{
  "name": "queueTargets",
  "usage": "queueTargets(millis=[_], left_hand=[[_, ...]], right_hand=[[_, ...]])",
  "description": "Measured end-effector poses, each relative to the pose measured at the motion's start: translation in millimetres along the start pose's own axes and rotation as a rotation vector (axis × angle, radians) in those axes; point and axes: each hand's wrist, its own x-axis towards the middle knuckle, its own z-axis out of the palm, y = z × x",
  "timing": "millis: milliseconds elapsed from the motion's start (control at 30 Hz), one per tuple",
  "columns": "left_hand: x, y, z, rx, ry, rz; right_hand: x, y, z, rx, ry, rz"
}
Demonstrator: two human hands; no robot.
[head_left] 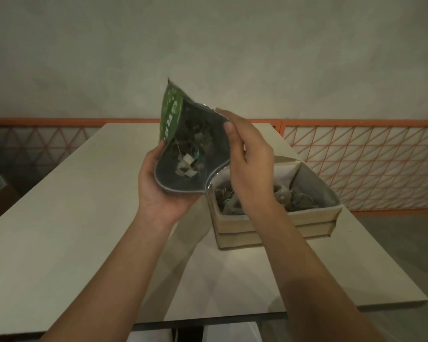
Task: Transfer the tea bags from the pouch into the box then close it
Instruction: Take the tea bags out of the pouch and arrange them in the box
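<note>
L hand [158, 191] cups the pouch [183, 144] from below, fingers curled round its lower edge, so the mouth faces the camera and stays wide open. R hand [250, 159] pinches the pouch's right rim w/ thumb and fingers, prob. to keep the opening spread for reaching in or tipping. Both grips clamped on pouch. Pouch is held up off the tabletop [59, 230], just left of and above the box [277, 218], its lower corner near the box's left wall, which makes sense for a short dump or hand-over.

Tea bags [187, 166] still inside pouch: a few pale tags and strings visible near the mouth, more further in but too dark to count. Box sits open on tabletop, flap up at back, already has a layer of bags [297, 201] in it. So transfer looks partway done; box not yet closed. Orange mesh fence [356, 156] behind the tabletop.
</note>
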Motion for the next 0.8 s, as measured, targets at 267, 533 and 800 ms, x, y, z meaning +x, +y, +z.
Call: queueTargets(millis=[267,533,800], left_hand=[[15,10,-1,0.031,-0.068,-0.009],[15,9,3,0.021,-0.103,0.040],[11,7,4,0.019,0.025,-0.040]], right_hand=[[-1,-4,5,-0.008,0.040,-0.043],[-4,-3,0,0.033,0.095,-0.114],[-8,2,1,0.109,0.059,0.075]])
